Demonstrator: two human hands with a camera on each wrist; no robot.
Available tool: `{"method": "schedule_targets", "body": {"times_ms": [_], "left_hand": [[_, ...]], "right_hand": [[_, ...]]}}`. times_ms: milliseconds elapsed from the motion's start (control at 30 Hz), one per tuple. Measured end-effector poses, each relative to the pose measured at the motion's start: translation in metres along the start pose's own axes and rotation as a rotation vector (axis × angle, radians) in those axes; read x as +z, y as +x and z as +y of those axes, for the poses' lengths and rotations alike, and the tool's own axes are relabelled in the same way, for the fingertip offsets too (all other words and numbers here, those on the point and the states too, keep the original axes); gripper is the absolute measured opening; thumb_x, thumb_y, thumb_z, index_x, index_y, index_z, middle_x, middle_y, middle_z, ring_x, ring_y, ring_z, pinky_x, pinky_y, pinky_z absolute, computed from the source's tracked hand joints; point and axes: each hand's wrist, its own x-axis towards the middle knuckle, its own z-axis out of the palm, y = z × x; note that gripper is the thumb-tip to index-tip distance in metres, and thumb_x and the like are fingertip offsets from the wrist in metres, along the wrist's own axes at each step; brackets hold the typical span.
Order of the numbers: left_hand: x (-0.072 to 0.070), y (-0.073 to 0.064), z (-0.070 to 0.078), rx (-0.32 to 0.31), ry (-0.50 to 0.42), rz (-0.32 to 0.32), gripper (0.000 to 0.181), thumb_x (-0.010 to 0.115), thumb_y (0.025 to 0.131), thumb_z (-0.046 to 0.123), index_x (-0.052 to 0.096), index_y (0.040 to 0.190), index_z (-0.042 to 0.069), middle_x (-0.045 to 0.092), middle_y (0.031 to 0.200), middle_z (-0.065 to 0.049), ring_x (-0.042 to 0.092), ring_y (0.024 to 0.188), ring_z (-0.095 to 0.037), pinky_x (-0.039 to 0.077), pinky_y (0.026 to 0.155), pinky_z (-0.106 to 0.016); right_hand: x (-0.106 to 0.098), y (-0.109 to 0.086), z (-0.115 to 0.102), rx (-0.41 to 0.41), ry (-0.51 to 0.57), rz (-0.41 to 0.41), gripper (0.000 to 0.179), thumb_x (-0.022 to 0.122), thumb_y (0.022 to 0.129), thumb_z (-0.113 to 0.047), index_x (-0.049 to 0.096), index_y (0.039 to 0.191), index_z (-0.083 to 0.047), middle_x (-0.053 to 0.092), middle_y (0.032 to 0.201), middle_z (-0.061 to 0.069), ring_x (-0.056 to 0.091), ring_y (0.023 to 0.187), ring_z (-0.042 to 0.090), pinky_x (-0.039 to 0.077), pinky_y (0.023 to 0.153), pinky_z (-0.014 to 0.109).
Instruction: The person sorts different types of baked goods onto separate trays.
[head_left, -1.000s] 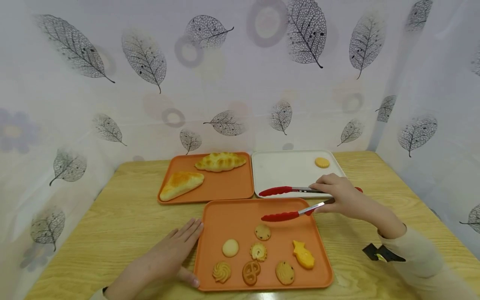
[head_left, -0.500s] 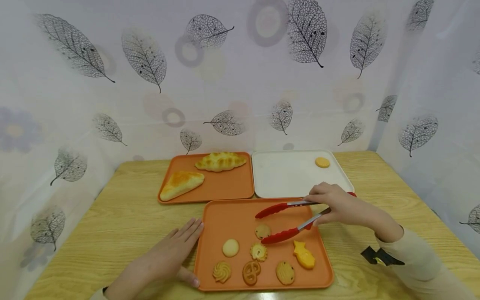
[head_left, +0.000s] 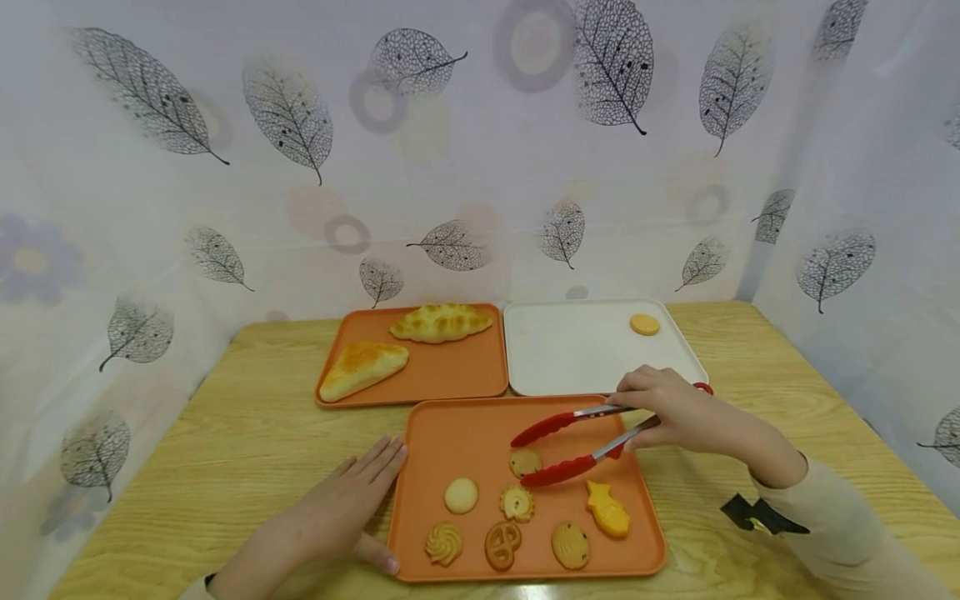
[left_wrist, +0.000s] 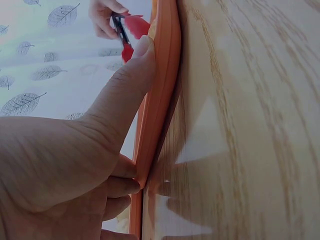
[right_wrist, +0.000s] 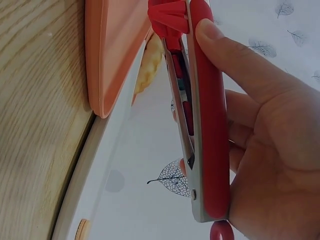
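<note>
My right hand (head_left: 682, 412) grips a pair of tongs (head_left: 558, 472) with red tips; the right wrist view shows the thumb along the red handle (right_wrist: 212, 135). Spread apart, the tong tips lie on either side of a round speckled cookie (head_left: 524, 463) on the front orange tray (head_left: 457, 433). The nearer tip overlaps this cookie's lower edge in the head view. At the tray's left edge rests my left hand (head_left: 330, 517), fingers straight. In the left wrist view its thumb (left_wrist: 122, 85) lies against the orange rim.
Other cookies share the front tray, among them a pretzel cookie (head_left: 502, 546) and a yellow fish-shaped piece (head_left: 608, 510). Behind, an orange tray (head_left: 457, 375) bears two breads. Beside it stands a white tray (head_left: 570, 350) with one round cookie (head_left: 644, 325). A leaf-patterned curtain (head_left: 480, 167) borders the table.
My right hand has brought the tongs nearer and down from the front tray's back edge to the speckled cookie. My left hand has stayed in place.
</note>
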Motion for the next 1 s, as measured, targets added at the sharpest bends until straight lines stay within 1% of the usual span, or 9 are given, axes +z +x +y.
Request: {"method": "schedule_targets", "body": {"times_ms": [267, 333, 433, 567, 733, 867, 1000], "left_hand": [[0.000, 0.000, 0.000, -0.001, -0.005, 0.002, 0.129, 0.064, 0.064, 0.076, 0.013, 0.155, 0.001, 0.009, 0.164, -0.019, 0.009, 0.151, -0.038, 0.024, 0.113, -0.067], [0.000, 0.000, 0.000, 0.007, -0.007, 0.007, 0.129, 0.064, 0.064, 0.076, 0.014, 0.155, 0.000, 0.010, 0.163, -0.020, 0.010, 0.151, -0.039, 0.024, 0.112, -0.068], [0.000, 0.001, 0.000, 0.010, -0.005, 0.011, 0.129, 0.063, 0.064, 0.077, 0.014, 0.155, 0.000, 0.010, 0.163, -0.020, 0.010, 0.151, -0.039, 0.024, 0.112, -0.068], [0.000, 0.001, 0.001, 0.004, -0.005, 0.010, 0.129, 0.063, 0.064, 0.077, 0.013, 0.155, 0.001, 0.009, 0.164, -0.019, 0.009, 0.151, -0.038, 0.024, 0.113, -0.067], [-0.001, 0.001, 0.001, -0.001, -0.007, 0.007, 0.128, 0.063, 0.064, 0.077, 0.014, 0.155, 0.001, 0.009, 0.164, -0.018, 0.008, 0.152, -0.037, 0.023, 0.113, -0.067], [-0.001, 0.001, 0.001, -0.003, -0.006, 0.006, 0.128, 0.063, 0.064, 0.077, 0.015, 0.155, 0.001, 0.010, 0.164, -0.018, 0.008, 0.152, -0.037, 0.023, 0.114, -0.066], [-0.001, 0.000, 0.002, 0.000, 0.003, 0.012, 0.128, 0.063, 0.064, 0.077, 0.017, 0.155, 0.000, 0.010, 0.163, -0.019, 0.009, 0.151, -0.038, 0.023, 0.113, -0.068]], "right_hand": [[-0.002, 0.000, -0.001, 0.006, -0.011, -0.013, 0.041, 0.085, 0.068, -0.035, 0.074, 0.101, -0.014, 0.061, 0.093, -0.008, 0.047, 0.082, 0.005, 0.039, 0.070, 0.026], [-0.003, 0.000, -0.001, 0.008, -0.011, -0.015, 0.040, 0.084, 0.069, -0.035, 0.073, 0.101, -0.014, 0.061, 0.093, -0.008, 0.048, 0.083, 0.006, 0.040, 0.070, 0.027], [-0.004, 0.000, -0.001, 0.005, -0.028, -0.006, 0.040, 0.084, 0.069, -0.036, 0.073, 0.101, -0.015, 0.061, 0.094, -0.009, 0.049, 0.083, 0.006, 0.039, 0.070, 0.027], [-0.006, -0.001, 0.003, -0.008, -0.050, 0.033, 0.044, 0.085, 0.066, -0.039, 0.073, 0.101, -0.016, 0.061, 0.093, -0.009, 0.049, 0.083, 0.006, 0.040, 0.069, 0.027], [-0.012, -0.006, 0.011, -0.032, -0.069, 0.088, 0.046, 0.088, 0.061, -0.035, 0.073, 0.099, -0.013, 0.060, 0.091, -0.007, 0.047, 0.080, 0.005, 0.040, 0.066, 0.025], [-0.022, -0.010, 0.017, -0.030, -0.108, 0.120, 0.046, 0.088, 0.060, -0.032, 0.074, 0.099, -0.011, 0.062, 0.092, -0.006, 0.049, 0.081, 0.006, 0.042, 0.066, 0.026], [-0.034, -0.016, 0.022, 0.006, -0.128, 0.133, 0.047, 0.088, 0.061, -0.029, 0.074, 0.100, -0.008, 0.064, 0.092, -0.004, 0.050, 0.078, 0.006, 0.043, 0.064, 0.025]]}}
